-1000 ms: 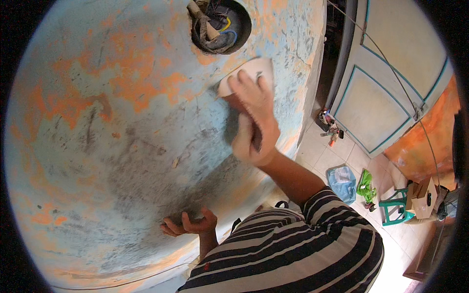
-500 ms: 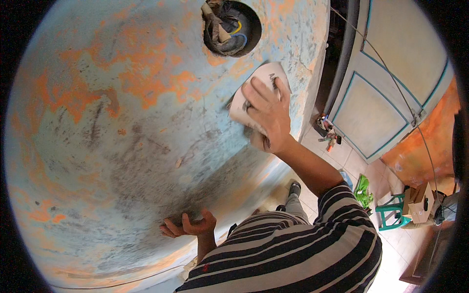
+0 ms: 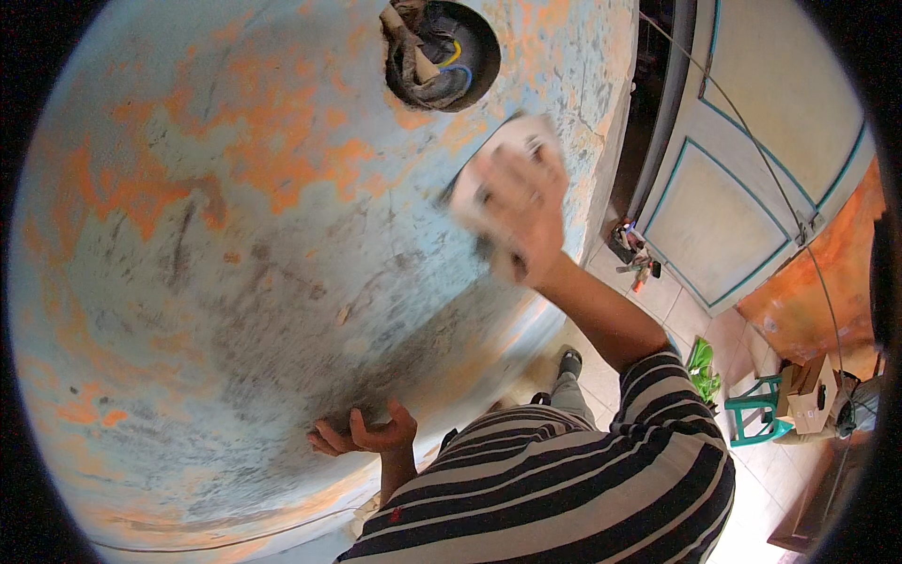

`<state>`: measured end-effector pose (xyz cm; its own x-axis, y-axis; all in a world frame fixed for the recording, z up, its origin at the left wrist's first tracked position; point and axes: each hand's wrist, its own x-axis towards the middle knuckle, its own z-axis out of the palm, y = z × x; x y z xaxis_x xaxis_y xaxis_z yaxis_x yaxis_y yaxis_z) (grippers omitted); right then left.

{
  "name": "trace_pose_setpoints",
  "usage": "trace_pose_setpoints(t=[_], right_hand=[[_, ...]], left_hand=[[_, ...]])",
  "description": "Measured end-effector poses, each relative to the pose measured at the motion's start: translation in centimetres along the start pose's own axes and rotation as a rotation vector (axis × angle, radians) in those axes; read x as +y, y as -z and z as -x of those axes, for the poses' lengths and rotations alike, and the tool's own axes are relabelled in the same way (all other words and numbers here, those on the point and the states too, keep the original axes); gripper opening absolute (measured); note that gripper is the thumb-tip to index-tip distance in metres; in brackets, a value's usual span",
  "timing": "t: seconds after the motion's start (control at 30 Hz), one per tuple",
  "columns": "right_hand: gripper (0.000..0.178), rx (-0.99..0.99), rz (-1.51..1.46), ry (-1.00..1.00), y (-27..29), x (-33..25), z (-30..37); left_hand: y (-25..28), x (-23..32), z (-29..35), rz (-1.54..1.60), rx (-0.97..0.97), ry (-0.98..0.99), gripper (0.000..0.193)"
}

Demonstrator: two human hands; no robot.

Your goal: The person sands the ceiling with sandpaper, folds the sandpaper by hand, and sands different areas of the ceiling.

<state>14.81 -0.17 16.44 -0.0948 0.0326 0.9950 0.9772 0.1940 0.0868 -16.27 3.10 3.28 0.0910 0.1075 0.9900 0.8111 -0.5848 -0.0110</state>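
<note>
My right hand (image 3: pixel 526 211) is shut on a sheet of sandpaper (image 3: pixel 533 129), its pale printed backing facing out, pressed flat against the wall (image 3: pixel 282 273). Motion smears both the fingers and the sheet. The wall is patchy light blue and orange, with dark scuffed marks across its middle. Lower down, my left hand (image 3: pixel 371 434) holds nothing; its fingers are apart and loosely bent beside the dark patch. Whether its fingertips touch the wall I cannot tell.
A round recess (image 3: pixel 481 56) with yellow and blue wires sits above my right hand. On the right are a panelled door (image 3: pixel 719 202), a cable, small items (image 3: pixel 634 249) on the tiled floor, a green bag (image 3: pixel 702 369), a green stool (image 3: pixel 756 414) and a cardboard box (image 3: pixel 808 399).
My right hand has shifted slightly right with the sandpaper and is now blurred. My left hand stays where it was.
</note>
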Motion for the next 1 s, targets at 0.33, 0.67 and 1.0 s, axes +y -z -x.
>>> trace_pose_setpoints(t=[0.33, 0.67, 1.0], right_hand=[[0.008, -0.125, -0.026, 0.119, -0.2, -0.9, 1.1], [0.021, -0.103, -0.118, -0.002, 0.2, -0.3, -0.9], [0.007, 0.045, -0.118, -0.093, -0.3, 1.6, -1.2]], left_hand=[[-1.2, -4.0, 9.1, -0.007, -0.074, 0.101, 0.061], [-1.1, -3.2, 8.4, 0.222, -0.077, 0.198, 0.052], [-0.8, -2.4, 7.3, 0.036, -0.094, 0.138, 0.061]])
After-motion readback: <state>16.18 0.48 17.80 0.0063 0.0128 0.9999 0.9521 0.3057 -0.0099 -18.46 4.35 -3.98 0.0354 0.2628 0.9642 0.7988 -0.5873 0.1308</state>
